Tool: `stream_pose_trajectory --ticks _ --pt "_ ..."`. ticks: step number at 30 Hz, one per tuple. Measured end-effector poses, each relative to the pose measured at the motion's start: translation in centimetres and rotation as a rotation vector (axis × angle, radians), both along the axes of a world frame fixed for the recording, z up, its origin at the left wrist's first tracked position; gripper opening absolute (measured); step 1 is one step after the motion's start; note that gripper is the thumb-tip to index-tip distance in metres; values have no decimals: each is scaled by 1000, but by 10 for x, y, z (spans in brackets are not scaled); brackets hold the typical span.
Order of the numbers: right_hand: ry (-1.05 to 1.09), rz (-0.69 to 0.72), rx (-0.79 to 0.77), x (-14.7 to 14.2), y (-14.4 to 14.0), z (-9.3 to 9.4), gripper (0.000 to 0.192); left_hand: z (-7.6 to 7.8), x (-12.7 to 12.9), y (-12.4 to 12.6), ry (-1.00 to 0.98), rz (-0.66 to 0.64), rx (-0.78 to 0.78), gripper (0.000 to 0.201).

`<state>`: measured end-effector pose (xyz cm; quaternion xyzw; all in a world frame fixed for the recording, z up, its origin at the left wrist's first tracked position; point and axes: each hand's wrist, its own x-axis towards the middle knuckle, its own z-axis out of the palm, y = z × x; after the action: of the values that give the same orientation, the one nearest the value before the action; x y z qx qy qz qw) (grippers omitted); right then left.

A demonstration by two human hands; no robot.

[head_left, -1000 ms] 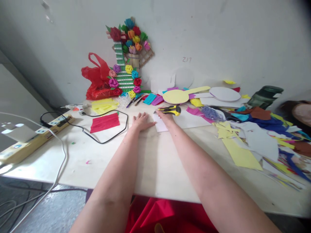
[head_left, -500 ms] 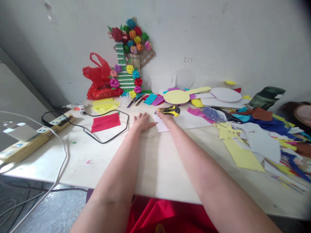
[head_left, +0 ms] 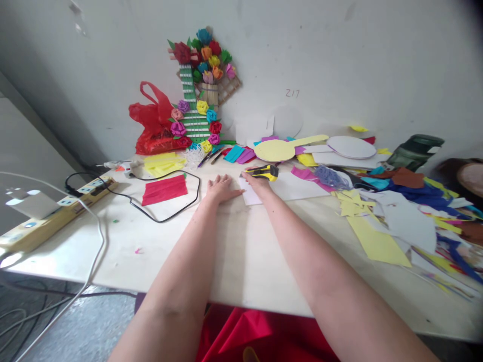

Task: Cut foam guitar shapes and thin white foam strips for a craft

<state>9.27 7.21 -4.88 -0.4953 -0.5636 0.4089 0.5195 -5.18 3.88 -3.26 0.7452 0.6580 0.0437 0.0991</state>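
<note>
A pale table [head_left: 234,266] carries, on its left, a long yellowish power strip [head_left: 46,221] and a flat piece of red paper [head_left: 165,190] with a black cord [head_left: 160,221] curving around it. Yellow paper [head_left: 164,163] and a red plastic bag [head_left: 151,128] sit farther back. A white sheet [head_left: 300,186] lies flat near the middle; colourful paper scraps [head_left: 405,213] spread in an overlapping heap along the right.

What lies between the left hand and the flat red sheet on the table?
In the head view, a black cable runs between the left hand and the red sheet.
</note>
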Motion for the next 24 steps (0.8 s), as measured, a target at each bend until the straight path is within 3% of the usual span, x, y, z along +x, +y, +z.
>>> stream_pose_trajectory --ticks 10,24 --pt "33 24 -4 -3 -12 11 19 0 0 0 -7 5 0 88" --pt "-31 50 43 -3 0 1 27 -3 -1 3 -2 14 5 86"
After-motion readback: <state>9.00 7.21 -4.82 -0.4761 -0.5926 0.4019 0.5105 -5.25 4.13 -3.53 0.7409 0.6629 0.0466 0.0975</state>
